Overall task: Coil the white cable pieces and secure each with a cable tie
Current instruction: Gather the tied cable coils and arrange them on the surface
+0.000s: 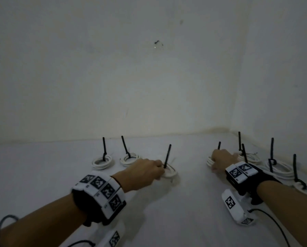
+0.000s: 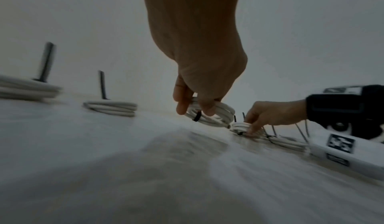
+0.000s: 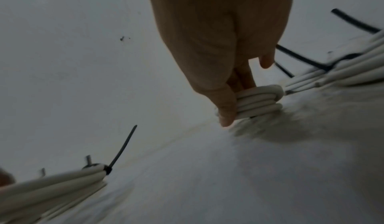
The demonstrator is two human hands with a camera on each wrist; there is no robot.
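Note:
My left hand (image 1: 149,169) grips a tied white cable coil (image 1: 170,172) near the middle of the white surface; its black cable tie (image 1: 167,155) sticks up. In the left wrist view that coil (image 2: 216,114) is tilted, pinched between thumb and fingers (image 2: 181,102). My right hand (image 1: 221,160) holds another tied white coil (image 1: 209,162) low on the surface, with a tie tail (image 1: 219,145) showing behind the knuckles. In the right wrist view the thumb (image 3: 225,107) and fingers clamp that stacked coil (image 3: 259,101).
Two tied coils (image 1: 102,162) (image 1: 129,158) lie at the back left. Several more tied coils (image 1: 279,169) crowd the right side by the wall corner. Tagged white devices (image 1: 235,208) with black leads lie under both wrists. A white wall (image 1: 149,86) rises behind.

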